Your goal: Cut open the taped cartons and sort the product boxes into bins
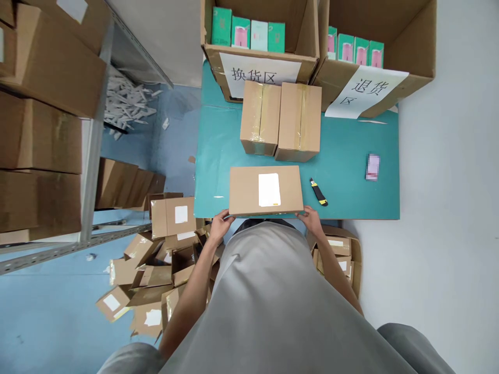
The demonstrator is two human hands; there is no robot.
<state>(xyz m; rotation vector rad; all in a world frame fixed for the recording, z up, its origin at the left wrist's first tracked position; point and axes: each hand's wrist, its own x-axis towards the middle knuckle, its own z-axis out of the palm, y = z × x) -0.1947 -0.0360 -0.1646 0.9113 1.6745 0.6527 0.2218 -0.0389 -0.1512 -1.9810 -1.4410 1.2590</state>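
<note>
The box [246, 191] lies at the near edge of the desk [358, 200], its long side toward the person and a white label [268, 190] on top. It sits between and just ahead of the hands, which are well apart from each other: the left hand [222, 225] at its near left corner, the right hand [311, 220] at its near right, fingertips touching both. Whether they grip it or only touch it, I cannot tell. A knife [318, 192] lies just beyond the right hand, beside the box. Two taped cartons [270, 111] stand side by side behind it.
</note>
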